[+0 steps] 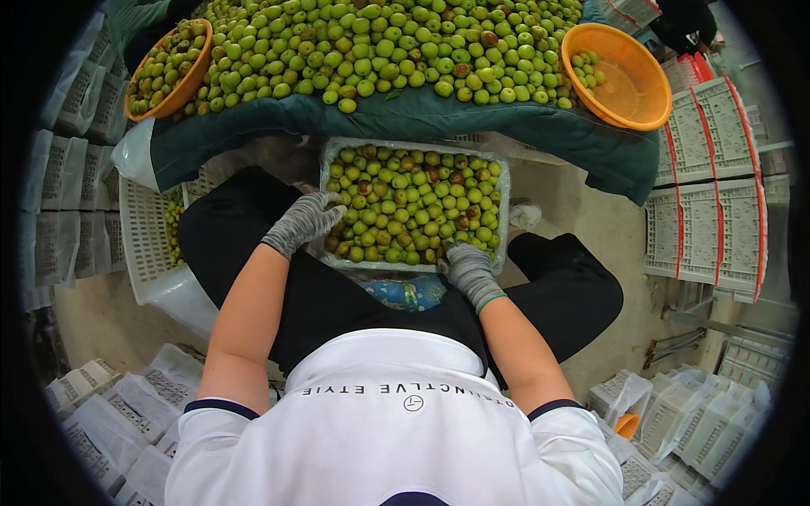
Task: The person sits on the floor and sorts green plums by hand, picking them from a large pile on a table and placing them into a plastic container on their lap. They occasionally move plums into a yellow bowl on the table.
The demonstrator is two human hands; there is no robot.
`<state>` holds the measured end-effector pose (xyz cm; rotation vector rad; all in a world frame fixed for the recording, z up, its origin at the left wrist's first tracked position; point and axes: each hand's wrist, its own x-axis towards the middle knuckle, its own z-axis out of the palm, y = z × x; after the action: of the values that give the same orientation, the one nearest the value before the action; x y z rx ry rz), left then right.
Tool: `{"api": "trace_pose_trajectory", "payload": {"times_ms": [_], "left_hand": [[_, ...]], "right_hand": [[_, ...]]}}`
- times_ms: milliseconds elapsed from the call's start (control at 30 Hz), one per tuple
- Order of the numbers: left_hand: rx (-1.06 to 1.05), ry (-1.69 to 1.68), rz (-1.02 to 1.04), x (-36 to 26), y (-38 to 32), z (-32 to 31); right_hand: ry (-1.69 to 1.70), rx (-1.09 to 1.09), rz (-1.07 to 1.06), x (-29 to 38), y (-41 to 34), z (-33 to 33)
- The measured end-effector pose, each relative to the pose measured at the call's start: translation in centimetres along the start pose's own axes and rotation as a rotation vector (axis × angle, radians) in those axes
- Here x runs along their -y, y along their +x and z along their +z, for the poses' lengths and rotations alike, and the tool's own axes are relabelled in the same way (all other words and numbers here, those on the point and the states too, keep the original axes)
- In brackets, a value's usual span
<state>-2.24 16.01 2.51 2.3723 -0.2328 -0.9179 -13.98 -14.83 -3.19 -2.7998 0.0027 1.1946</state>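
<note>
A plastic-lined crate (504,209) stands before me between my knees, filled with green jujubes (405,212), some with brown patches. My left hand (307,221), in a grey knit glove, is over the crate's left rim. Its thumb and fingers are a little apart at the edge of the fruit, and I see nothing held in them. My right hand (469,271), gloved alike, rests at the front rim towards the right corner. Its fingertips reach the nearest jujubes; whether they grip anything is hidden.
Beyond the crate, a heap of jujubes (380,50) lies behind a padded dark green cloth edge (405,120). Orange plastic baskets (633,88) (205,63) flank it. A white crate (149,234) holds fruit at left. Stacked crates (709,228) stand right. Partly visible people are at the top corners.
</note>
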Motion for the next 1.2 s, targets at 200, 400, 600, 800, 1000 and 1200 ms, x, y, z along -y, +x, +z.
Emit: {"api": "trace_pose_trajectory", "payload": {"times_ms": [200, 400, 600, 800, 1000, 1200], "left_hand": [[-0.106, -0.012, -0.017, 2.6, 2.5, 1.1], [0.014, 0.876, 0.078, 9.8, 10.1, 4.5], [-0.040, 1.070, 0.276, 14.2, 11.7, 5.5], [0.034, 1.199, 0.194, 13.2, 12.7, 5.7], [0.015, 1.296, 0.242, 16.1, 14.5, 6.0], [0.149, 1.451, 0.318, 16.6, 14.7, 6.4]], "right_hand": [[0.120, -0.063, -0.017, -0.4, -0.4, 0.0], [0.320, -0.635, 0.331, -7.4, 0.8, 2.0], [1.535, -0.470, 0.697, -13.2, 5.4, 6.2], [1.262, -0.390, 0.664, -13.3, 7.0, 5.9], [1.176, -0.390, 0.706, -14.7, 9.0, 7.0], [1.072, -0.389, 0.764, -16.6, 12.8, 10.9]]}}
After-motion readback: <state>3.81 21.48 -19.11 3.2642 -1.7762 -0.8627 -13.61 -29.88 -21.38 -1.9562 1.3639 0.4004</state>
